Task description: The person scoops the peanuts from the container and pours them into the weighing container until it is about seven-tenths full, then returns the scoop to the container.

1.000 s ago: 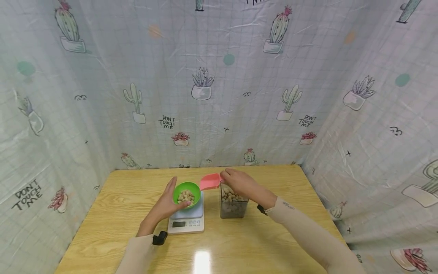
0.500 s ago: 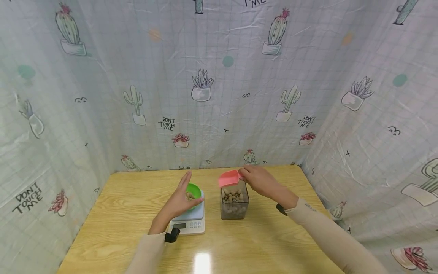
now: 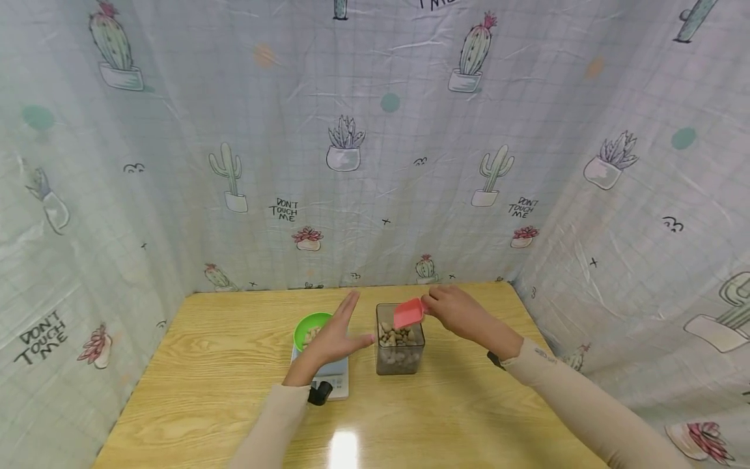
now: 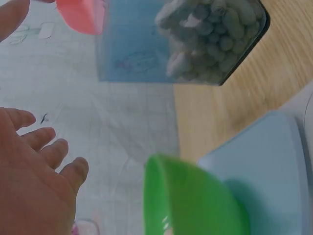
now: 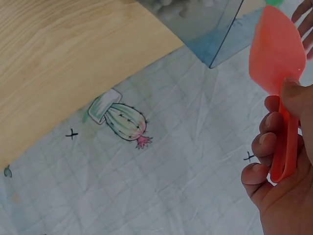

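My right hand (image 3: 459,309) grips the handle of a pink scoop (image 3: 408,313), its fingers curled round it in the right wrist view. The scoop is over the mouth of a clear grey square container (image 3: 400,361) that holds peanuts in shells (image 3: 396,335). My left hand (image 3: 335,339) hangs with fingers spread and thumb towards the container, holding nothing. Behind it, partly hidden, a green bowl (image 3: 307,324) with some peanuts in it stands on a kitchen scale (image 3: 335,371). In the left wrist view the bowl (image 4: 205,200) lies beside the open palm.
A wooden table (image 3: 234,365) carries everything. Its far edge meets a patterned curtain (image 3: 375,195), which also hangs along both sides. The container stands to the right of the scale with a gap between them.
My left hand has left the bowl and moved right towards the container. My right hand has drawn the pink scoop rightwards, away from the bowl, to above the container.
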A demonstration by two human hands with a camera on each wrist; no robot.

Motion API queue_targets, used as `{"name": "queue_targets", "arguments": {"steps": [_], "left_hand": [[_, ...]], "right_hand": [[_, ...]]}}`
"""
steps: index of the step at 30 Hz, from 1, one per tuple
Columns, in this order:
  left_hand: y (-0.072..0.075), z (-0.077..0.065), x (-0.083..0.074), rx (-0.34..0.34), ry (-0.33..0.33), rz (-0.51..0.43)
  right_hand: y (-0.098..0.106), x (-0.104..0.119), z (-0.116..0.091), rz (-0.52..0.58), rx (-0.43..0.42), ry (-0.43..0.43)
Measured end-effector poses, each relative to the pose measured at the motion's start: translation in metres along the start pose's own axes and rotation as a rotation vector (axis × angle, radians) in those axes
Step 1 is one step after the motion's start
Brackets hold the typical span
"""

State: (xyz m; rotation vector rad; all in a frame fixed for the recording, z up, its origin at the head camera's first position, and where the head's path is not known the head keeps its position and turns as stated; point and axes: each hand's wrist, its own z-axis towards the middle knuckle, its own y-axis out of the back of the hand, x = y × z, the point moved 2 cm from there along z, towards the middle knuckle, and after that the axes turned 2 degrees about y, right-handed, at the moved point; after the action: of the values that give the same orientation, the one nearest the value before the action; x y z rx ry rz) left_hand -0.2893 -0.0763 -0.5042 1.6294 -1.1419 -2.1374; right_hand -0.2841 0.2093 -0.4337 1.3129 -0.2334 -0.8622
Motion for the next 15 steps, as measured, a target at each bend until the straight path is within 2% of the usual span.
{"name": "queue_targets", "arguments": {"steps": [9, 15], "left_hand": [[-0.031, 0.026, -0.005, 0.123, 0.023, 0.065], [-0.045, 0.034, -0.005, 0.164, 0.028, 0.019]], "right_hand": [[-0.009, 0.009, 0.014, -0.164, 0.15, 0.079], [-0.018, 0.016, 0.028, -0.296, 0.232, 0.107]]}}
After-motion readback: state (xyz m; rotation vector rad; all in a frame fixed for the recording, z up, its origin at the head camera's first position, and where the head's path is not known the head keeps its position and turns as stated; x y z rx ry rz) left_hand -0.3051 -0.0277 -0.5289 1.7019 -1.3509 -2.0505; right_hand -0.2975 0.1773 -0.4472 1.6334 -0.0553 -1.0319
